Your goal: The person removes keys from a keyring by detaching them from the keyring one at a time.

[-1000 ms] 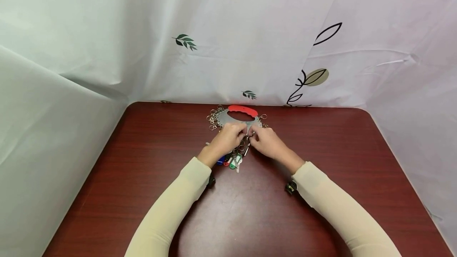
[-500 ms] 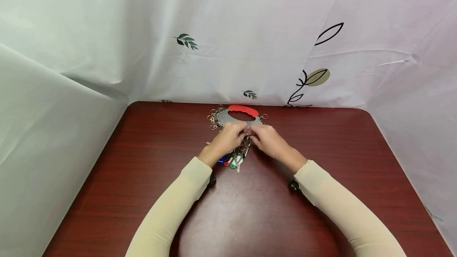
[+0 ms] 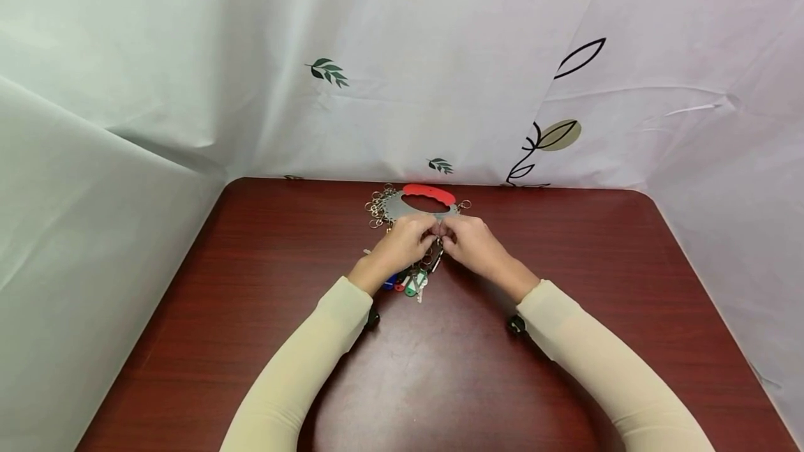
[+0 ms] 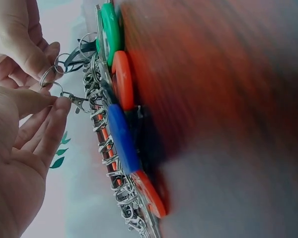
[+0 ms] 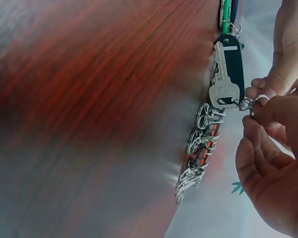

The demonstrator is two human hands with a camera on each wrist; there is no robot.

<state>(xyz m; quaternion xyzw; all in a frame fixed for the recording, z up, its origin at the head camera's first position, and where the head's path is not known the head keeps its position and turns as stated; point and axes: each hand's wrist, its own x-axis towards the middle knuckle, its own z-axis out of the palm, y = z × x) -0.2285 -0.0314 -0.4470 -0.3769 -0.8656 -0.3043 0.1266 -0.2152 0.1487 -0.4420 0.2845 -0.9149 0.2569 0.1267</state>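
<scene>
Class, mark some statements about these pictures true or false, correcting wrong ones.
1. The left hand and right hand meet at a metal ring. True.
2. The red handle lies between hands and person. False: the red handle is beyond both hands.
3. In the right wrist view, a key overlaps a black tag. True.
4. The sleeves are black. False: the sleeves are cream.
5. In the head view, the blue tag is left of the green tag. True.

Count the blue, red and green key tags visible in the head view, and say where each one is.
3. Left to right: blue tag, red tag, green tag. The left hand may hide more.
</scene>
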